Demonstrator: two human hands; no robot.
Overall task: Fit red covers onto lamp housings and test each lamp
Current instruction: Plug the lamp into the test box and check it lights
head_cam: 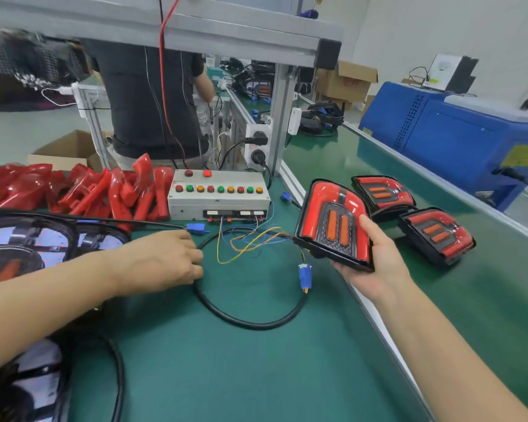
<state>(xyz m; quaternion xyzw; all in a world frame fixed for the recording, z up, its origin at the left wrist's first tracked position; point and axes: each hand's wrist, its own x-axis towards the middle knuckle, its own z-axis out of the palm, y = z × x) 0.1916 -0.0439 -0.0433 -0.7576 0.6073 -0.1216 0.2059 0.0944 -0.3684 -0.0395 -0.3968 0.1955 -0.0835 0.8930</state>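
Covered lamp (333, 222) held up at the test station.

The lamp is gripped from below in the right hand (375, 257), above the table (226, 360) edge; the black cable (250, 322) is pinched by the left hand (165, 260). Testing appears in hand; next, the blue connector (304, 274) likely needs mating.

Tester box (218, 194) beyond the left hand (162, 260); cover pile (73, 188) to its left; two lamps (409, 214) just beyond the right hand (375, 257).

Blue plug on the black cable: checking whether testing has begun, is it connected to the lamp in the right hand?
No, the blue plug lies loose on the mat, apart from the lamp held by the right hand.
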